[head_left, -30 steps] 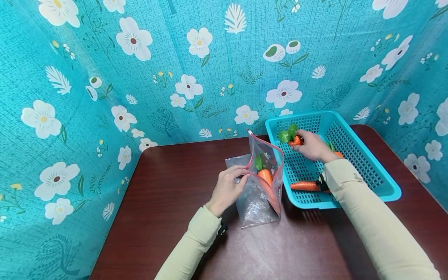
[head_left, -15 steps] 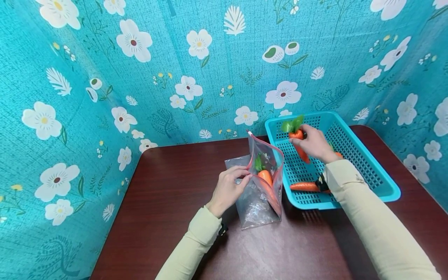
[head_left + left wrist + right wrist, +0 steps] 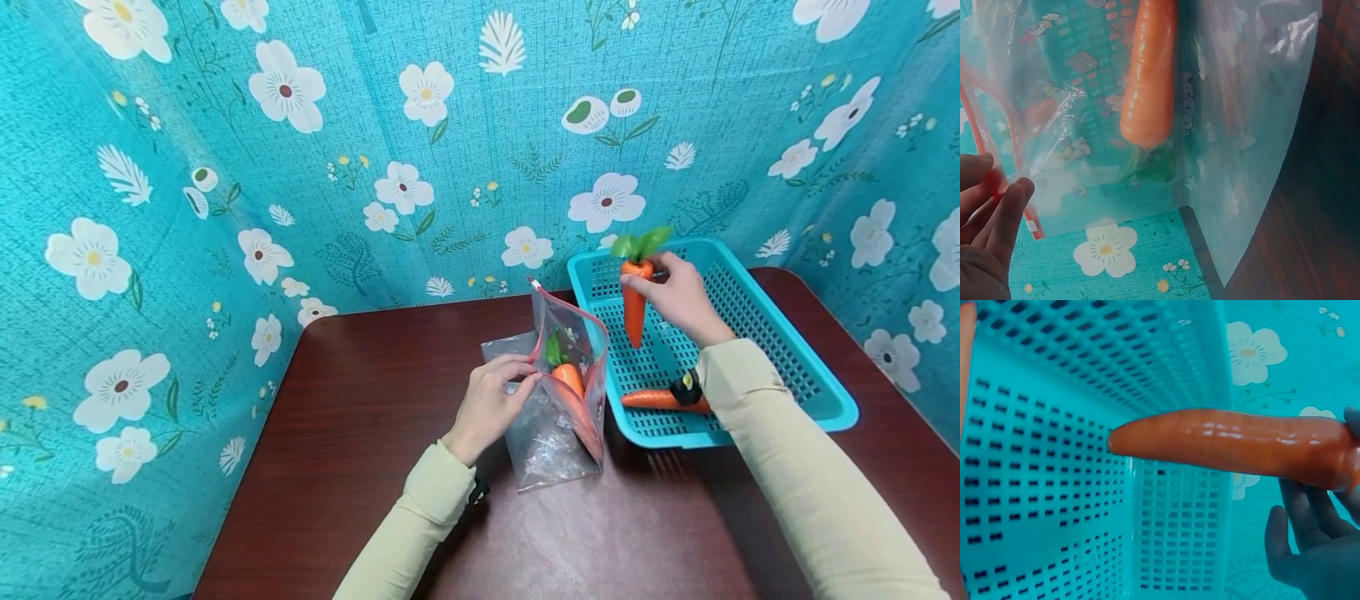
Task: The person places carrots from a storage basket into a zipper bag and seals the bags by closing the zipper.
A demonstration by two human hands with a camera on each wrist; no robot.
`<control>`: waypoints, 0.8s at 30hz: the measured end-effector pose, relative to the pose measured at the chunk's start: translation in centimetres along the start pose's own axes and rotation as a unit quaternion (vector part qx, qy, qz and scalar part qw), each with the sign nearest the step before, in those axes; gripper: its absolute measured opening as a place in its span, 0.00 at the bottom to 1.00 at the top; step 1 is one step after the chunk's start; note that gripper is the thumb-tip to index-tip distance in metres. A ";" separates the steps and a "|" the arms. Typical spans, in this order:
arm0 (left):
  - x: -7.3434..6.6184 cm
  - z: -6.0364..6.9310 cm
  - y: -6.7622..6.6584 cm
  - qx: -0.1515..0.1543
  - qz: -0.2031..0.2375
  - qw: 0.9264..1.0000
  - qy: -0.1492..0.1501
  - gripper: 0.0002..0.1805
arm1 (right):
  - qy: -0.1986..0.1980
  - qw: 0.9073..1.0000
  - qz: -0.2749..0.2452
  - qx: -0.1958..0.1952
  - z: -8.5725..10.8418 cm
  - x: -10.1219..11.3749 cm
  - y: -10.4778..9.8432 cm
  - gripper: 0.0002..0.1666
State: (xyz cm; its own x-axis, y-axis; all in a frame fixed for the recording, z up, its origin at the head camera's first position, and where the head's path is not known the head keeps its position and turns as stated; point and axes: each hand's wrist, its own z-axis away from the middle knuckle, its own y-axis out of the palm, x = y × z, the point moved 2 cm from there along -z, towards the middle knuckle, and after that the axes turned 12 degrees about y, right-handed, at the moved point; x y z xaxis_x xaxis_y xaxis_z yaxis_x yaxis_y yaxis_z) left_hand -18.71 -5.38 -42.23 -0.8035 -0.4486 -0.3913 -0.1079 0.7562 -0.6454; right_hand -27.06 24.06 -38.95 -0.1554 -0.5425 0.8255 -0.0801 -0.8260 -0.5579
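My left hand (image 3: 491, 404) pinches the red-edged rim of a clear zip bag (image 3: 551, 446), whose mouth gapes toward the right. Inside the bag lies one carrot (image 3: 570, 379), leaves at the mouth end; the left wrist view shows this bagged carrot (image 3: 1150, 81) through the plastic. My right hand (image 3: 686, 300) grips another carrot (image 3: 634, 304) near its leafy top, holding it upright with the tip down over a blue basket (image 3: 813, 375). In the right wrist view the held carrot (image 3: 1229, 444) reaches across toward the basket's slotted wall.
Another carrot (image 3: 656, 400) lies at the near side of the basket, partly hidden by the right wrist's strap. The dark wooden table (image 3: 375, 400) extends to the left. A flowered blue cloth (image 3: 450, 167) hangs behind it.
My right hand has lifted the carrot from the basket and turned it from lying to upright, leaves up. The left hand and the bag have stayed in place.
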 end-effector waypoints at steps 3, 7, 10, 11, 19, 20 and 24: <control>0.0 0.0 0.0 -0.001 -0.001 1.000 0.001 0.07 | 0.011 1.000 -0.026 0.001 0.2 0.3 -0.2 0.47; 0.0 0.0 0.0 -0.003 -0.002 1.000 0.004 0.07 | 0.019 0.999 -0.044 -0.002 0.4 0.8 -0.3 0.50; -0.1 0.0 0.0 -0.004 -0.002 1.000 0.006 0.07 | 0.019 0.999 -0.048 -0.008 0.5 1.1 -0.4 0.50; -0.1 0.0 0.0 -0.004 -0.002 1.000 0.006 0.07 | 0.017 0.999 -0.050 -0.009 0.5 1.2 -0.5 0.50; -0.1 0.0 0.0 -0.003 -0.001 1.000 0.009 0.07 | 0.019 0.996 -0.086 -0.014 0.9 2.3 -0.7 0.48; -0.1 0.0 0.0 -0.003 0.000 1.000 0.009 0.07 | 0.018 0.996 -0.091 -0.016 1.0 2.4 -0.7 0.47; -0.1 -0.1 0.0 -0.002 0.001 1.000 0.011 0.07 | 0.010 0.994 -0.109 -0.026 1.4 3.0 -0.8 0.45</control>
State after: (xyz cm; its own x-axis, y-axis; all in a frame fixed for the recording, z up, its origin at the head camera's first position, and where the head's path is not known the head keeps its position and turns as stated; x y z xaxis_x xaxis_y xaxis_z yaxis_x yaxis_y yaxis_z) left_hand -18.69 -5.31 -42.16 -0.8169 -0.4355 -0.3782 -0.1079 0.7594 -0.6416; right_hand -26.13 22.91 -35.88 -0.1483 -0.3489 0.9254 -0.1637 -0.9141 -0.3709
